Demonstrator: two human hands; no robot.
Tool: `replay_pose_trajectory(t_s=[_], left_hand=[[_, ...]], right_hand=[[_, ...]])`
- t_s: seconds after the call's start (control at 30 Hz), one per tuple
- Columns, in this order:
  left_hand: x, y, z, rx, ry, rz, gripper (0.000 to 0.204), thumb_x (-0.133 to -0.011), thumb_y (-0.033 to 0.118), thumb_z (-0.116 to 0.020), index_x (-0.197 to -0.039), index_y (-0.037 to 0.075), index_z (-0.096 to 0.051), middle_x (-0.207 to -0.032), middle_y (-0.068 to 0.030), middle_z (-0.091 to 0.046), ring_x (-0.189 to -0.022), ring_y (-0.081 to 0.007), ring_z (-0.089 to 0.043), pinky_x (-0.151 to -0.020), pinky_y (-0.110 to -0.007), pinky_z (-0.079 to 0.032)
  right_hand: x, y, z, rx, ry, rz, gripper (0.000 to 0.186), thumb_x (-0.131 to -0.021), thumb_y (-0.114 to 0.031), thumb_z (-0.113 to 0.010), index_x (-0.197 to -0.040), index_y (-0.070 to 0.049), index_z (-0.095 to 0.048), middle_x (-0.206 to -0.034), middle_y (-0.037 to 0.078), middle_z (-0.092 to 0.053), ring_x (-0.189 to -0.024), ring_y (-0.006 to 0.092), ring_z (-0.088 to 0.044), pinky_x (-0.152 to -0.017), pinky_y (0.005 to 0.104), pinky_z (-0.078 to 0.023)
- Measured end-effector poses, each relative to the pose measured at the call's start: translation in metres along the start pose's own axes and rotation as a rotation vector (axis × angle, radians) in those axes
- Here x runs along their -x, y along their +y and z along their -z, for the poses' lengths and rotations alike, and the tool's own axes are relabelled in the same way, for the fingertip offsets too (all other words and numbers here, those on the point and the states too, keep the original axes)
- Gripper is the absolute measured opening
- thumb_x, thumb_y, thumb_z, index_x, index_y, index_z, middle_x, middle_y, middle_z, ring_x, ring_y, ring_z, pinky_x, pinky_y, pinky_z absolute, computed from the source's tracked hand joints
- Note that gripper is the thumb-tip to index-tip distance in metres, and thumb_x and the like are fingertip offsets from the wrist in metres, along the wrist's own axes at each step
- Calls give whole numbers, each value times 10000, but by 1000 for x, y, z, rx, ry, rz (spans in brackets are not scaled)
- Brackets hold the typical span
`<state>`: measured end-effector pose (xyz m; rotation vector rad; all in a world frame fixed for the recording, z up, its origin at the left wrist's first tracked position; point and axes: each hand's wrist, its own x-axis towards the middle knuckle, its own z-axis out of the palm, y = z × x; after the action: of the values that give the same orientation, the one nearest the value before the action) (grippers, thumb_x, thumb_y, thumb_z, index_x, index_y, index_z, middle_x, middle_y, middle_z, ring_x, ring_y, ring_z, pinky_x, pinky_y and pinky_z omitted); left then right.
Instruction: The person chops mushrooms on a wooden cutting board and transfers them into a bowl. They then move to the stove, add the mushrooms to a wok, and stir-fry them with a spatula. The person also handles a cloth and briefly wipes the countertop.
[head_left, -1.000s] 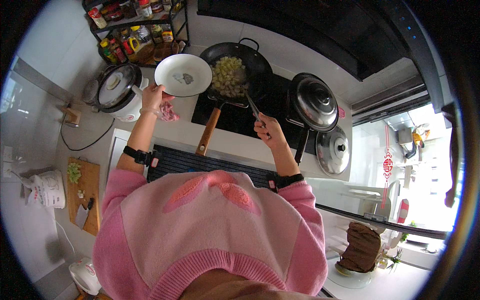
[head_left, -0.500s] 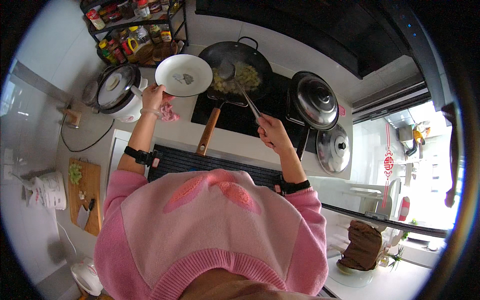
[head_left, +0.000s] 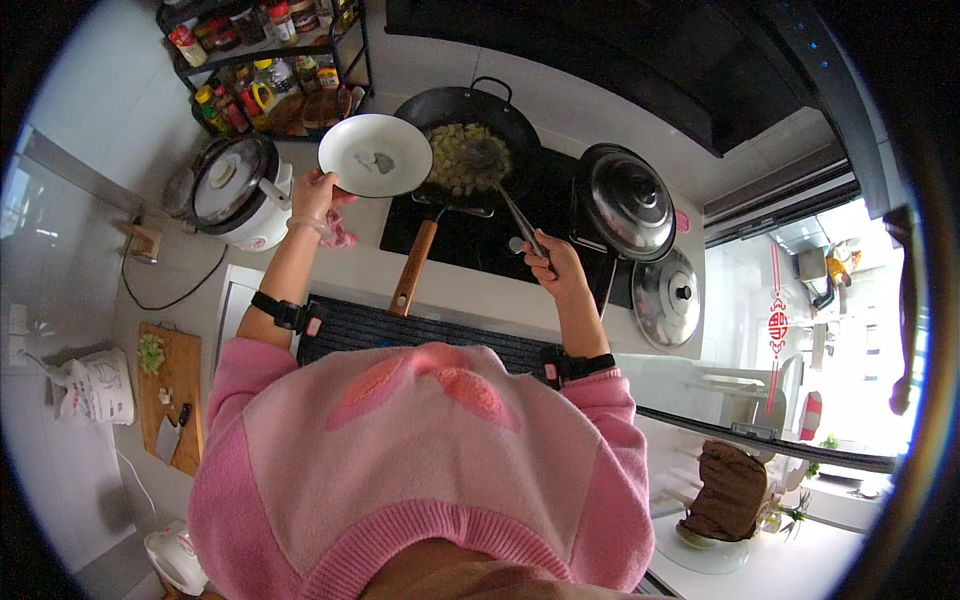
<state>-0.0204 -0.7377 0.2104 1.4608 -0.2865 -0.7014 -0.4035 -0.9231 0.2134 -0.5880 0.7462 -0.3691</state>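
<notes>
White bowl [head_left: 374, 138] extends beyond left fingers [head_left: 326, 181] gripping its near rim.

Pretty cozy fit tbh: fuzzy pale pink sweater [head_left: 440, 440] with deeper pink sleeves [head_left: 225, 450], textured coral patches [head_left: 462, 388] edged in pink, and a ribbed pink band [head_left: 430, 515]. Black strap [head_left: 276, 311] on each forearm, plus a pale bangle [head_left: 316, 227] on the left wrist.
</notes>
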Motion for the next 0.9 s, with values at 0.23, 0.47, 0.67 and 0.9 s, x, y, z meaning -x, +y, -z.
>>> replay_pose_trajectory(t_s=[0.23, 0.47, 0.67, 0.9], left_hand=[[4, 12, -10, 49, -13, 2, 218, -827, 60, -551, -961, -102, -608, -863, -183, -673, -687, -242, -691, -598, -314, -628], [-21, 10, -14, -46, -39, 18, 282, -839, 85, -556, -1025, -124, -596, -875, -188, -671, -700, -254, -693, -579, -332, -627], [-37, 15, -44, -229, -10, 37, 266, -859, 98, -541, -982, -124, -619, -859, -180, -671, -678, -263, -693, -562, -339, -624], [-58, 11, -83, -274, -49, 90, 224, -870, 68, -536, -953, -127, -610, -855, -196, -668, -660, -274, -692, -541, -338, -622]], right_hand=[[-16, 12, 13, -90, -47, 13, 159, -1025, -169, -388, -1059, -14, -390, -786, 98, -515, -469, 64, -373, -307, 202, -263], [-10, 26, 20, -180, -146, 103, 261, -1024, -191, -406, -1192, 9, -421, -779, 85, -516, -460, 47, -366, -305, 194, -251], [17, 9, -5, -109, -147, 121, 269, -1020, -195, -423, -1215, -10, -439, -779, 61, -518, -462, 38, -361, -305, 192, -250], [43, -6, -37, -30, -133, 137, 239, -1005, -187, -467, -1156, -2, -482, -783, 72, -515, -480, 35, -369, -312, 180, -247]])
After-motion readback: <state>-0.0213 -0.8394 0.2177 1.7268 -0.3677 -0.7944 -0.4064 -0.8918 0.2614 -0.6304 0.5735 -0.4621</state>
